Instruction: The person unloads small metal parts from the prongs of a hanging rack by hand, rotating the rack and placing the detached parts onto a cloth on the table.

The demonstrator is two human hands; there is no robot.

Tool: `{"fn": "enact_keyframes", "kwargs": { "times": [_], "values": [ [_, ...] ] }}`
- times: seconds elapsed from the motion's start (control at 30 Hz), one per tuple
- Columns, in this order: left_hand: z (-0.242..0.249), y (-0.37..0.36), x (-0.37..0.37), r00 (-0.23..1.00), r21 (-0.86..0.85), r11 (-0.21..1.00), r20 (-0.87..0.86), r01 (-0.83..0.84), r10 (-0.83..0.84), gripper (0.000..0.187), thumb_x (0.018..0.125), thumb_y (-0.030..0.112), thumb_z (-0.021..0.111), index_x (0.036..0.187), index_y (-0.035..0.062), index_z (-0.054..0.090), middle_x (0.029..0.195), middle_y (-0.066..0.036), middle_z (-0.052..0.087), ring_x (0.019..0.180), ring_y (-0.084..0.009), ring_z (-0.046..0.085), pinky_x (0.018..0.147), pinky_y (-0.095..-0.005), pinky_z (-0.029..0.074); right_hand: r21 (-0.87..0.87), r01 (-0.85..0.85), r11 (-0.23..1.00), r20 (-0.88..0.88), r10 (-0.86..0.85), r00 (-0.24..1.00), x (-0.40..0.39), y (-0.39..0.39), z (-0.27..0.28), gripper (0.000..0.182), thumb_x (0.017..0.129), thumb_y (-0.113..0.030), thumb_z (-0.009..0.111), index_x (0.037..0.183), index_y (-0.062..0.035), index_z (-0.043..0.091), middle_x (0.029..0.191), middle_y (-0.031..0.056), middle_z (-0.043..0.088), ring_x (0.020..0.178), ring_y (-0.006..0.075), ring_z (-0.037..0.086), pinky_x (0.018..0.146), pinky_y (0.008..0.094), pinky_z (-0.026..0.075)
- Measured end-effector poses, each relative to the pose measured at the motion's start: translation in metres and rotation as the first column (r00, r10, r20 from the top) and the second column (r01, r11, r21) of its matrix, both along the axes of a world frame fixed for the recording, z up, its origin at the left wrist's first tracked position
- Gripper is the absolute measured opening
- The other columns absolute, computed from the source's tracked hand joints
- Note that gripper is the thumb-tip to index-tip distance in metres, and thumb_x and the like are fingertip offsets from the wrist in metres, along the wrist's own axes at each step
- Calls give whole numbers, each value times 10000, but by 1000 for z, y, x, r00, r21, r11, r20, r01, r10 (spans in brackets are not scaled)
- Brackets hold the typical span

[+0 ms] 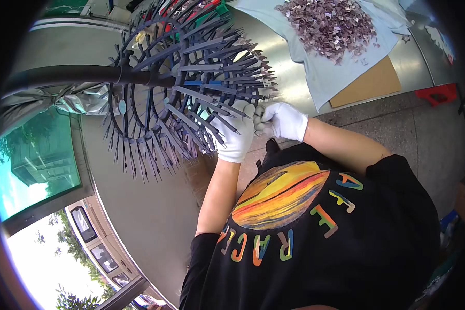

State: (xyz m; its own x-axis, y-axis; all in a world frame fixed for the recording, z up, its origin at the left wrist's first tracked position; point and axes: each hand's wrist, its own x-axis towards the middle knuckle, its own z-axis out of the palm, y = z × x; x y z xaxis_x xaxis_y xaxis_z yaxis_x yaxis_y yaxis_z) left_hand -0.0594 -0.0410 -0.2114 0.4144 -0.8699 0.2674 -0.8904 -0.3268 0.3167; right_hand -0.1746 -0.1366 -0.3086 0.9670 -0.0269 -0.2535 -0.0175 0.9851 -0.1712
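Note:
A large round dark rack (178, 85) with rings of thin prongs stands at the upper left and centre on a thick dark arm (62, 76). My left hand (235, 134), in a white glove, is at the rack's lower right edge, partly behind prongs that hide some of its fingers. Close beside it, my right hand (288, 122), also white-gloved, has its fingers curled together at the prong tips. Small greyish pieces show between the two hands, too small to name. Many small purplish pieces (336, 28) lie heaped on a light blue cloth (320, 77) at the upper right.
Under the cloth are a metal table (416, 64) and a brown board (369, 83). A red object (436, 94) is by the table's right edge. Windows (39, 163) are at the left, with a vehicle (95, 243) outside. Grey floor (377, 121) shows below the table.

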Motion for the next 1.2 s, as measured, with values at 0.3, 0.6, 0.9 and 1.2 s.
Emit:
{"fn": "enact_keyframes", "kwargs": {
  "times": [0.3, 0.6, 0.9, 1.2],
  "values": [
    [6, 26, -5, 966, -239, 968, 259, 73, -9, 303, 787, 151, 654, 1077, 66, 630, 1211, -225, 523, 1138, -402, 437, 933, -485, 372, -77, 39, 996, -109, -47, 993, -23, 8, 36, 374, 845, -22, 485, 1216, -30, 531, 1113, 100, 622, 985, 208, 642, 817, 336, 531],
    [4, 7, -2, 992, 32, 994, 64, 103, -105, 78, 809, 172, 624, 820, 103, 661, 715, -104, 622, 666, -288, 609, 609, -406, 478, -72, -20, 997, -210, 5, 978, -4, 3, 33, 188, 810, -28, 548, 980, -72, 616, 920, 48, 655, 809, 163, 670, 630, 271, 559],
    [15, 27, 11, 978, -71, 977, -44, 199, -203, 49, 753, 80, 649, 742, 32, 641, 747, -158, 624, 671, -342, 604, 601, -395, 468, -166, -102, 981, -249, 58, 967, -29, -3, 47, 290, 825, -42, 493, 1089, -73, 608, 1024, 64, 649, 869, 163, 651, 697, 297, 553],
    [36, 33, -40, 959, 157, 966, 167, 205, -230, 481, 813, 213, 638, 1269, 124, 511, 1232, -228, 439, 1160, -397, 384, 947, -524, 321, -89, 1, 996, -161, -15, 987, -6, -2, 25, 296, 858, -57, 545, 1152, -61, 583, 1012, 66, 648, 879, 170, 654, 748, 309, 563]
  ]
}}
